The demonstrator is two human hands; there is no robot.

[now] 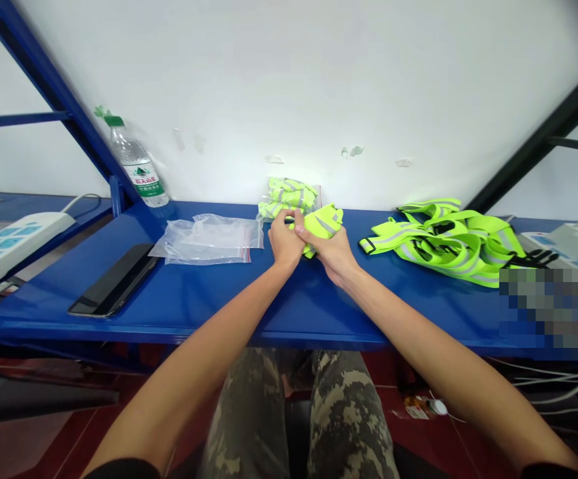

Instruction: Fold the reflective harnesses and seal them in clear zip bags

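Note:
Between my two hands is a folded bundle of neon-yellow reflective strap, held just above the blue shelf. My left hand grips its left side, fingers closed. From the right, my right hand wraps round it, with the thumb pressed across the front. Right behind my hands, against the wall, sit more folded reflective straps in clear plastic. A loose heap of reflective straps with black buckles lies to the right. Left of my hands is a stack of clear zip bags.
A water bottle stands at the back left, near the blue frame post. A black phone lies at the front left. Power strips are at the far left and right. The blue shelf ends in a front edge above my knees.

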